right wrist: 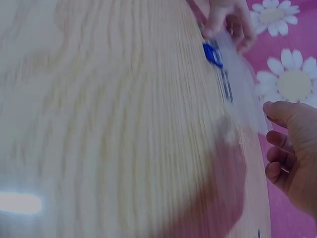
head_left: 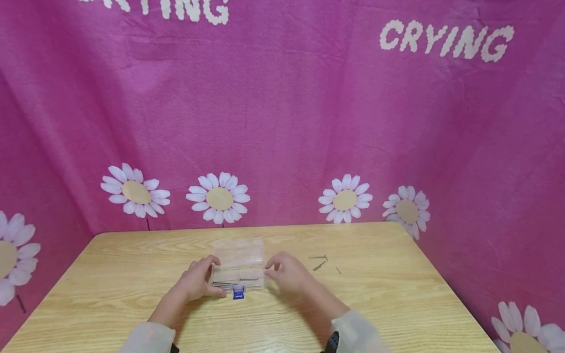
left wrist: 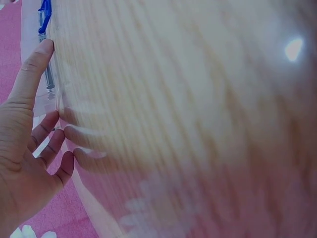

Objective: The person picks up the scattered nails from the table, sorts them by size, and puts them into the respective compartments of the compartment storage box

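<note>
A clear plastic compartment box [head_left: 238, 272] lies on the table with its lid [head_left: 238, 251] raised at the back and a blue latch [head_left: 239, 293] at the front. Several slim metal screws or nails [head_left: 224, 283] lie inside; their exact kind is hard to make out. My left hand [head_left: 197, 279] grips the box's left end, thumb at the front and fingers at the side. At the right edge, my right hand [head_left: 289, 274] has its thumb and curled index finger on the clear plastic. The right wrist view shows its other fingers [right wrist: 281, 158] bent below the thumb.
To the right of the box, a few loose screws or nails [head_left: 320, 265] and a tiny one [head_left: 338, 270] lie on the wooden table [head_left: 388, 304]. A pink curtain [head_left: 282, 122] with daisies hangs behind the table and at both sides.
</note>
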`<state>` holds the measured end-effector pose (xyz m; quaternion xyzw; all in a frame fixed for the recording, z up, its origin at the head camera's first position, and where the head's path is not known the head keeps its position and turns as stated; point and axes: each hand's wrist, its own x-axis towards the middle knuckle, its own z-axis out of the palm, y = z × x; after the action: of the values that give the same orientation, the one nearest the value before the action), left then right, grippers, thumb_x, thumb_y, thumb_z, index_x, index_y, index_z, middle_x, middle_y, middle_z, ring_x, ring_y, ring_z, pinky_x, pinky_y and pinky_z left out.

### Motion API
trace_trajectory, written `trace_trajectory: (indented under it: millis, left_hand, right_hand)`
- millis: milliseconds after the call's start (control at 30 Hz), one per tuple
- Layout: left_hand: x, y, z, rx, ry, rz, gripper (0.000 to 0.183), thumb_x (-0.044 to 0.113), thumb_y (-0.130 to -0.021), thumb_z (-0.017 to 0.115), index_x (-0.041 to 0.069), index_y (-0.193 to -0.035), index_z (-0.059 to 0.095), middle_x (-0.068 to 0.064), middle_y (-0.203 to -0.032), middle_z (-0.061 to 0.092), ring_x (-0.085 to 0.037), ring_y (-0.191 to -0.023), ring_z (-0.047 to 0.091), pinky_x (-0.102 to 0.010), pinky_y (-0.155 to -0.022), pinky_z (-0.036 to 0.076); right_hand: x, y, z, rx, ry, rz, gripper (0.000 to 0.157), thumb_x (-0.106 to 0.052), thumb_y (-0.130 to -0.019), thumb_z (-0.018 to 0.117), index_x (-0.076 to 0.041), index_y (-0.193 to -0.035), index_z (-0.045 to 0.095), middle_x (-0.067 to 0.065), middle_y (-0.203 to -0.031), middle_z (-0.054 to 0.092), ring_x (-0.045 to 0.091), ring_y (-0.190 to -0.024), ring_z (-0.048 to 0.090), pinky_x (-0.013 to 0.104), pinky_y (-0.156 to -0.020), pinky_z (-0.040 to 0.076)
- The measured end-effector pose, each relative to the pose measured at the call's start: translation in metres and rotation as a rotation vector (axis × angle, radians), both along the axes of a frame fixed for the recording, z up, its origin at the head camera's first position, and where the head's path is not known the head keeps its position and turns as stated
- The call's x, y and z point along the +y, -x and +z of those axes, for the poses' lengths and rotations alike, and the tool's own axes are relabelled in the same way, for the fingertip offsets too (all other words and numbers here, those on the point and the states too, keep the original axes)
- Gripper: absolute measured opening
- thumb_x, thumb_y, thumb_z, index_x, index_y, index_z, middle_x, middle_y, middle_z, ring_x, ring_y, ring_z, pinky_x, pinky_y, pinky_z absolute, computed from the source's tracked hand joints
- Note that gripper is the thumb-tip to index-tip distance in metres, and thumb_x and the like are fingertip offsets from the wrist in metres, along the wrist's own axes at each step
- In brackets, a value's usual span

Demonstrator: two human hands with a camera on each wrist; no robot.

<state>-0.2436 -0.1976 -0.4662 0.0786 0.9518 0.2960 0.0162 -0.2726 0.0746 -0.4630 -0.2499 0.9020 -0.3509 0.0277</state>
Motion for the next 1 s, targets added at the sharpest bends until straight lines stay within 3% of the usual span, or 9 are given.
trace_trajectory:
  millis: [300, 467, 867, 1000]
  left_hand:
    - [0.0, 0.0, 0.0, -0.003, 0.008, -0.005, 0.074, 0.039, -0.054, 0.089, 0.015, -0.113, 0.05, -0.001, -0.095, 0.053, -0.02, -0.091, 0.044, -0.044, -0.081, 0.038]
    - [0.0, 0.001, 0.0, -0.009, 0.001, 0.002, 0.075, 0.04, -0.055, 0.088, 0.015, -0.113, 0.049, -0.001, -0.095, 0.052, -0.02, -0.092, 0.044, -0.043, -0.082, 0.038]
    - [0.0, 0.001, 0.0, -0.007, 0.006, -0.006, 0.076, 0.041, -0.054, 0.088, 0.014, -0.114, 0.05, -0.001, -0.094, 0.051, -0.02, -0.091, 0.044, -0.045, -0.081, 0.038]
    - [0.0, 0.001, 0.0, -0.011, 0.005, -0.005, 0.077, 0.041, -0.054, 0.088, 0.014, -0.114, 0.05, -0.002, -0.096, 0.053, -0.022, -0.094, 0.045, -0.047, -0.083, 0.038]
  right_hand:
    - [0.04, 0.01, -0.001, -0.047, 0.011, -0.087, 0.013, -0.019, -0.089, 0.059, -0.011, -0.099, 0.063, 0.004, -0.09, 0.055, 0.016, -0.079, 0.051, 0.032, -0.069, 0.044]
    - [0.06, 0.017, -0.003, -0.007, 0.004, -0.138, 0.01, -0.015, -0.086, 0.061, -0.01, -0.094, 0.065, 0.004, -0.083, 0.056, 0.015, -0.074, 0.051, 0.032, -0.067, 0.043]
    - [0.107, 0.03, -0.011, -0.049, 0.067, -0.298, 0.005, -0.012, -0.085, 0.064, -0.008, -0.087, 0.067, 0.005, -0.083, 0.061, 0.016, -0.08, 0.053, 0.035, -0.075, 0.044]
    - [0.116, 0.033, -0.012, -0.063, 0.081, -0.314, 0.004, -0.01, -0.085, 0.064, -0.007, -0.086, 0.066, 0.005, -0.079, 0.059, 0.016, -0.074, 0.051, 0.032, -0.07, 0.043]
